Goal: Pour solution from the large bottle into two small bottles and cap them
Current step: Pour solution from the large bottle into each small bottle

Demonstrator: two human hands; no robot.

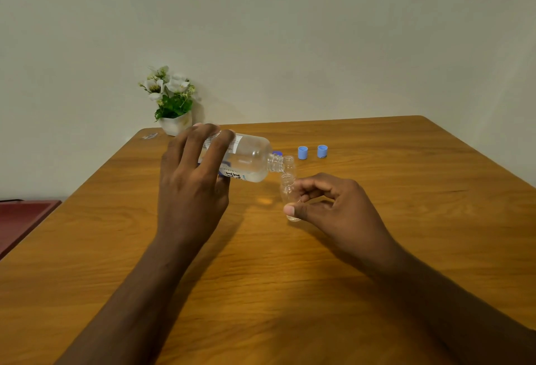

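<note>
Head cam, L hand point(191, 187) tilts large bottle point(249, 158)

The broad table point(377, 234) is honey-brown wood grain with a soft sheen. The large clear bottle point(249, 158) looks like glossy plastic (its white paper label matt), as does the small clear bottle point(287, 190). Two blue ribbed caps point(302, 152) point(322, 151) look like matt plastic.
</note>
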